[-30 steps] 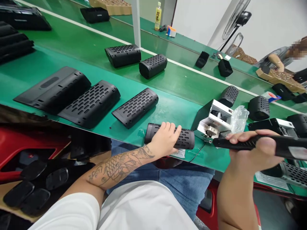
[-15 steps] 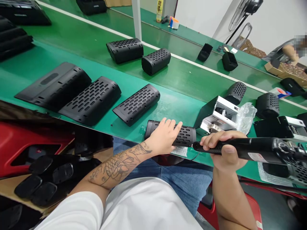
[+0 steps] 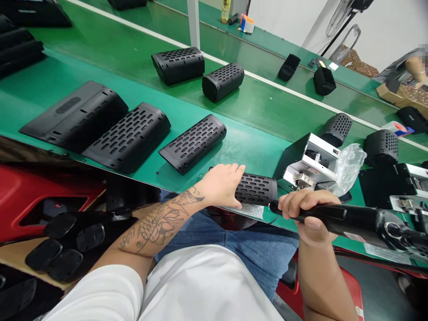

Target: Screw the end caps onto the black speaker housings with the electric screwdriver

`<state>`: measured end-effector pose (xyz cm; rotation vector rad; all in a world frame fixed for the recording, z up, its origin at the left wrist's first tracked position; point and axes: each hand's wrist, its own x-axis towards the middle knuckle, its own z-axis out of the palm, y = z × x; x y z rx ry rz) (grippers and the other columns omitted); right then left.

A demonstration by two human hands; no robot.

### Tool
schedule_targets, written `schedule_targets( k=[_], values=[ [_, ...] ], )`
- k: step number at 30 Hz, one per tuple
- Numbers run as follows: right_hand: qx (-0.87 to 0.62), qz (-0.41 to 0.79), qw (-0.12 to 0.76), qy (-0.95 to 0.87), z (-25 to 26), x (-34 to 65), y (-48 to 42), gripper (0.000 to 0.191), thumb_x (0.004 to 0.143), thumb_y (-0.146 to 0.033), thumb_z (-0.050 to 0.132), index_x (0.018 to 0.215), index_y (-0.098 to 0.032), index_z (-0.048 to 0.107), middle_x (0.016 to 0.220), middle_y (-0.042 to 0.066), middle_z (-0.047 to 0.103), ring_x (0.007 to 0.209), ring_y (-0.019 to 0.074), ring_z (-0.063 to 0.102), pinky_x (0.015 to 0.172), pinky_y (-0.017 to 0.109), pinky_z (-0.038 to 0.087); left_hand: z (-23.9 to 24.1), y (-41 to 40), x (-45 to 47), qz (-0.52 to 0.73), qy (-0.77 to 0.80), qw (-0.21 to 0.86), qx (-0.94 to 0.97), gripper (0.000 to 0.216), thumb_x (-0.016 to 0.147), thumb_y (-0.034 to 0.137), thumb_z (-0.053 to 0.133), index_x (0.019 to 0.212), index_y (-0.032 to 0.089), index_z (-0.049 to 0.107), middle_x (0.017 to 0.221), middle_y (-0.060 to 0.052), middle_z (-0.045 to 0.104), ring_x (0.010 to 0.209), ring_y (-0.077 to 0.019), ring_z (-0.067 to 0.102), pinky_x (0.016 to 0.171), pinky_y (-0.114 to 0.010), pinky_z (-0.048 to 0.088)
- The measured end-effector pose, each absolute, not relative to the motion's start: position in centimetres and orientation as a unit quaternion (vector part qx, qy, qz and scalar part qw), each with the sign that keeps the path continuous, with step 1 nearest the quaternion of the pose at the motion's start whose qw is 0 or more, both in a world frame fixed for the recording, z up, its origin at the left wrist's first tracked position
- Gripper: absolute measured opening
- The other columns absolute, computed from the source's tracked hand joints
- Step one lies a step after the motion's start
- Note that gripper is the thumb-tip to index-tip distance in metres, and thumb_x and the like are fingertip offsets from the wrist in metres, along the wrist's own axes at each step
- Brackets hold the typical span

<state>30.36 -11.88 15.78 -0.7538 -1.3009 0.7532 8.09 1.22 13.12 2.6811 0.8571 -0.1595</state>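
Near the bench's front edge lies a black slotted housing (image 3: 257,189), its slotted face up. My left hand (image 3: 220,185) grips its left part from above, covering much of that end. My right hand (image 3: 310,214) is wrapped around a black electric screwdriver (image 3: 351,218), held nearly level. The driver's tip meets the housing's lower right corner, or is very close to it; I cannot tell which. Bubble wrap (image 3: 252,210) shows under the housing. Just beyond stands a screw feeder (image 3: 309,165) with a silver front.
More black housings (image 3: 194,142) lie on the green bench to the left, with others (image 3: 224,82) on the belt behind. A clear plastic bag (image 3: 351,167) sits beside the feeder. A second feeder (image 3: 401,183) stands farther right. A co-worker's arm (image 3: 416,67) shows at far right.
My left hand has shifted left along the housing, uncovering more slots, and its fingers are closer together. The screwdriver stays at the housing's right corner, its rear end slightly lower in view.
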Motion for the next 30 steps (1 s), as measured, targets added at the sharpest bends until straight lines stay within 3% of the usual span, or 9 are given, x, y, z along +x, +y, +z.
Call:
schedule_targets(
  k=[3,6,12,17,19,22,30],
  values=[
    [-0.331,0.344,0.664,-0.576,15.5,30.2,-12.0,0.024,0.099,-0.044,0.096,0.102,-0.025,0.081,0.068,-0.004,0.073,0.05,0.0146,0.067,0.057,0.033,0.065,13.2,1.0,8.0,-0.041,0.305,0.158,0.938,0.09,0.08,0.064,0.108,0.142,0.012,0.069,0.14,-0.019,0.077,0.126,-0.04,0.079,0.105,-0.047,0.06],
    [-0.335,0.344,0.657,-0.581,15.3,29.7,-12.6,0.023,0.099,-0.042,0.096,0.104,-0.024,0.082,0.069,-0.003,0.073,0.052,0.0157,0.068,0.058,0.034,0.066,13.3,0.7,7.8,-0.027,0.306,0.153,0.939,0.079,0.081,0.064,0.109,0.128,0.014,0.07,0.134,-0.017,0.076,0.124,-0.0386,0.078,0.105,-0.047,0.06],
    [-0.376,0.29,0.68,-0.559,16.2,31.9,-13.7,0.025,0.097,-0.047,0.093,0.104,-0.025,0.085,0.065,-0.001,0.074,0.045,0.0199,0.066,0.051,0.041,0.066,12.9,0.1,7.7,-0.035,0.3,0.143,0.942,0.079,0.085,0.065,0.107,0.131,0.012,0.068,0.129,-0.016,0.077,0.122,-0.0381,0.078,0.107,-0.045,0.058],
    [-0.428,-0.048,0.784,-0.447,17.2,36.9,-9.3,0.022,0.086,-0.046,0.083,0.091,-0.025,0.08,0.056,-0.006,0.068,0.04,0.0176,0.056,0.042,0.035,0.057,12.2,0.1,7.4,-0.01,0.284,0.128,0.95,0.079,0.087,0.066,0.104,0.132,0.013,0.067,0.129,-0.017,0.078,0.119,-0.0386,0.077,0.106,-0.048,0.057],
    [-0.484,-0.111,0.783,-0.374,17.1,37.8,-7.5,0.014,0.079,-0.039,0.075,0.082,-0.026,0.072,0.054,-0.007,0.065,0.041,0.0159,0.055,0.042,0.031,0.052,12.2,0.2,7.4,-0.01,0.285,0.129,0.95,0.079,0.088,0.067,0.102,0.133,0.012,0.068,0.128,-0.017,0.078,0.119,-0.0386,0.077,0.106,-0.048,0.057],
    [-0.551,-0.07,0.759,-0.341,16.6,37.8,-6.6,0.013,0.074,-0.034,0.071,0.069,-0.027,0.062,0.052,-0.006,0.061,0.041,0.0155,0.056,0.043,0.032,0.051,12.5,0.2,7.7,-0.022,0.294,0.133,0.946,0.076,0.09,0.068,0.099,0.133,0.012,0.069,0.125,-0.016,0.079,0.116,-0.0383,0.078,0.103,-0.047,0.058],
    [-0.57,-0.035,0.743,-0.348,16.7,35.9,-9.6,0.013,0.074,-0.032,0.075,0.07,-0.026,0.064,0.055,-0.004,0.062,0.046,0.0168,0.058,0.049,0.036,0.056,13.5,-0.4,9.3,-0.062,0.302,0.149,0.939,0.08,0.092,0.071,0.093,0.138,0.009,0.07,0.125,-0.02,0.079,0.113,-0.0405,0.079,0.098,-0.048,0.058]
  ],
)
